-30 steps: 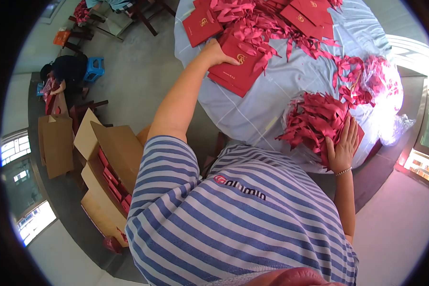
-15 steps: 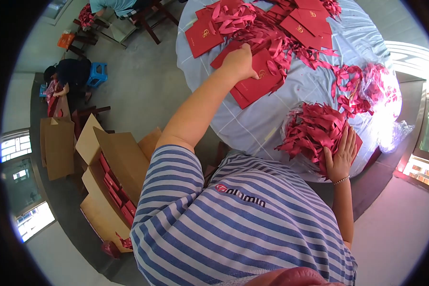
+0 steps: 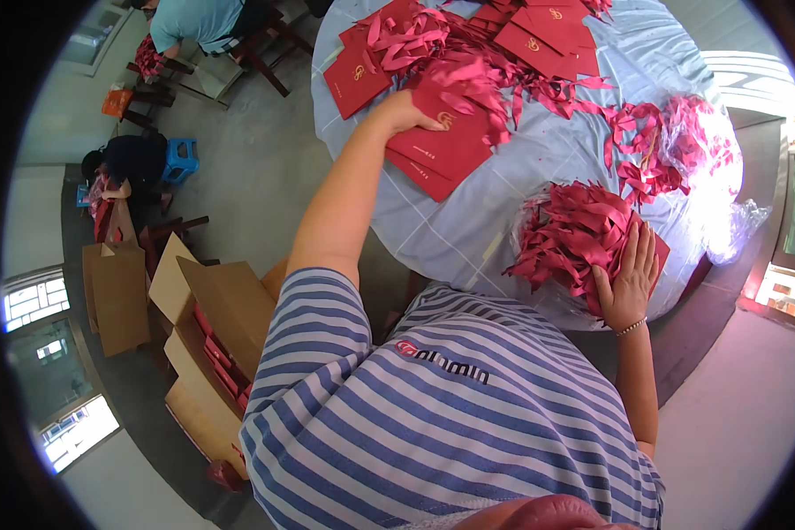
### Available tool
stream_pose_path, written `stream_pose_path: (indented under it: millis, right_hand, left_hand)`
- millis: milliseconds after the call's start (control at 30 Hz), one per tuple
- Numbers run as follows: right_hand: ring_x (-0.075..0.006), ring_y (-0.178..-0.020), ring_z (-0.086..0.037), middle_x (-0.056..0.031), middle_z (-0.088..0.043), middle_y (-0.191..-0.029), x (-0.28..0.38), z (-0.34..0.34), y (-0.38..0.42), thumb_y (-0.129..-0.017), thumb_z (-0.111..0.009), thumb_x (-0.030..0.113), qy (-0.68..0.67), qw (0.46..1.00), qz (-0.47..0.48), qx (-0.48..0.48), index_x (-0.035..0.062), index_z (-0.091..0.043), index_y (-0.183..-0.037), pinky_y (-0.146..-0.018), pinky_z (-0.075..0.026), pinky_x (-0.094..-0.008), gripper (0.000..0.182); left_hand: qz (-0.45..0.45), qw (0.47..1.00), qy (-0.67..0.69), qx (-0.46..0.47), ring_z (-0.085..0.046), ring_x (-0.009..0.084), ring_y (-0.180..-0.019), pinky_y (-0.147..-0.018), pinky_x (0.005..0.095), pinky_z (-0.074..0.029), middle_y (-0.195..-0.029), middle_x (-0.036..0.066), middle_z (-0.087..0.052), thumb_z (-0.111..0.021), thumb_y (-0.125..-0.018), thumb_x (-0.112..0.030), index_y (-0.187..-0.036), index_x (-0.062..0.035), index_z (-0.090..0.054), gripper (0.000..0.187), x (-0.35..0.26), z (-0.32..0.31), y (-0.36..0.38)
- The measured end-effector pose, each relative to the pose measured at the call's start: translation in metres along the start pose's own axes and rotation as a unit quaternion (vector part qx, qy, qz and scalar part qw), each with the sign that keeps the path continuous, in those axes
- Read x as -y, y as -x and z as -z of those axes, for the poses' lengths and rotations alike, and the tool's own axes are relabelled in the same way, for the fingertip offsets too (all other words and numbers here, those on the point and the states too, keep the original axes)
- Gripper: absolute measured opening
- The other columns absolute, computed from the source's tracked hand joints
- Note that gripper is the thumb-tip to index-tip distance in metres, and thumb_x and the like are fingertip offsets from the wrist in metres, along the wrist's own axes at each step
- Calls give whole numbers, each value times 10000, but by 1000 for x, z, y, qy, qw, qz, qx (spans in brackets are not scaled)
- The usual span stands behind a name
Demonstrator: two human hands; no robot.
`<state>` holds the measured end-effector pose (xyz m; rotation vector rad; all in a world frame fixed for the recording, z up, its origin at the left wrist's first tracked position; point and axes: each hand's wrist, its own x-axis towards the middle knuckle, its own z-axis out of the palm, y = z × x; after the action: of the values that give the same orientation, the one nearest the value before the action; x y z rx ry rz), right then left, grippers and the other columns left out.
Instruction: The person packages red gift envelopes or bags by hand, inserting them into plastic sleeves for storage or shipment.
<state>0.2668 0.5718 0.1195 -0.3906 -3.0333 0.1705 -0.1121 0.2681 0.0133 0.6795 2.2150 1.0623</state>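
Note:
My left hand (image 3: 408,112) is closed on the edge of a few flat red gift bags (image 3: 442,146) with a gold logo, its thumb on top and the other fingers hidden. Pink-red ribbons trail from their far end. My right hand (image 3: 628,281) lies flat with fingers stretched on the side of a bundle of red ribbons (image 3: 574,234), partly in clear plastic. A red panel shows beside its fingertips. More red bags (image 3: 356,75) lie left of the held ones, and others (image 3: 548,40) lie farther back among loose ribbons.
A pale cloth covers the round table (image 3: 433,225). A plastic-wrapped ribbon bundle (image 3: 689,141) lies at its right. An open carton (image 3: 225,305) with red bags stands left of me, beside another carton (image 3: 119,296). Two people work at the far left, near a blue stool (image 3: 181,159).
My left hand has drawn slightly left, and the red bags under it have shifted and turned, with their ribbons swinging. My right hand stays on the ribbon bundle. The view has shifted a little.

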Motion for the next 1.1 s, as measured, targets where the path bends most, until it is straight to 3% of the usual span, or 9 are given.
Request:
stream_pose_path:
  millis: [67, 133, 333, 433, 500, 633, 733, 967, 1100]
  right_hand:
    - [-372, -1448, -137, -204, -166, -1559, -2, -2, 0, -850, -559, 523, 0, 1000, -2, -1, 73, -155, -1520, -1142, -113, -515, 903]
    - [-372, -1449, -136, -201, -165, -1560, -2, -3, 0, -849, -559, 527, 0, 1000, -4, 2, 77, -155, -1521, -1142, -113, -515, 904]
    - [-359, -1454, -129, -199, -151, -1566, -7, -5, 1, -850, -555, 552, -4, 1000, 5, -1, 77, -145, -1524, -1143, -101, -516, 920]
    - [-359, -1455, -127, -200, -147, -1567, -5, -3, 0, -853, -550, 554, 1, 1000, 2, 6, 75, -143, -1524, -1141, -103, -519, 919]
    - [-359, -1453, -133, -201, -151, -1565, -6, -4, 0, -855, -548, 554, 2, 1000, 3, 2, 73, -144, -1523, -1138, -109, -522, 918]
    - [-357, -1451, -137, -199, -164, -1561, -6, -6, 2, -857, -542, 563, 9, 1000, 8, -9, 75, -149, -1523, -1137, -109, -515, 915]
    - [-356, -1450, -140, -193, -168, -1561, -5, -6, 3, -854, -542, 573, 9, 1000, 3, -13, 80, -150, -1523, -1135, -110, -516, 919]
    - [-358, -1445, -152, -198, -182, -1554, -7, -5, 6, -855, -536, 585, 9, 1000, 2, -27, 78, -176, -1516, -1125, -120, -534, 907]
    - [-355, -1446, -148, -198, -173, -1557, -8, -6, 8, -856, -531, 593, 10, 1000, -4, -29, 75, -190, -1512, -1129, -117, -531, 903]
  left_hand:
    - [67, 977, -153, -135, -503, 355, -1221, -1072, 459, -302, -1276, 192, -588, -862, -524, -475, -1267, -199, -612, 831, 36, -5, -8]
    - [76, 994, -52, -66, -376, 401, -1315, -1121, 510, -154, -1380, 204, -495, -836, -521, -549, -1290, -249, -598, 859, 61, 0, -21]
    - [79, 983, -162, -44, -471, 415, -1214, -1059, 454, -338, -1385, 226, -451, -854, -498, -548, -1340, -166, -527, 980, 1, -1, 4]
    - [-4, 937, -279, -208, -527, 421, -1140, -940, 434, -484, -1226, 287, -483, -912, -525, -346, -1417, 40, -229, 1188, -62, -22, 32]
    - [-40, 932, -300, -201, -562, 425, -1083, -917, 430, -497, -1205, 298, -492, -914, -531, -292, -1433, 31, -175, 1209, -90, -35, 40]
    - [-89, 891, -402, -191, -613, 364, -979, -851, 386, -530, -1074, 269, -575, -767, -659, -140, -1325, 166, -285, 878, -110, -66, 27]
    - [-94, 874, -453, -152, -636, 309, -942, -780, 363, -553, -1045, 234, -596, -703, -682, -120, -1225, 131, -401, 670, -129, -99, 31]
    - [-42, 911, -396, -107, -677, 334, -857, -732, 389, -568, -993, 229, -621, -814, -647, -258, -1185, 99, -405, 764, -148, -128, 46]
    - [-46, 912, -390, -122, -674, 381, -825, -730, 460, -541, -860, 210, -681, -737, -697, -149, -1008, 24, -514, 420, -146, -104, 25]
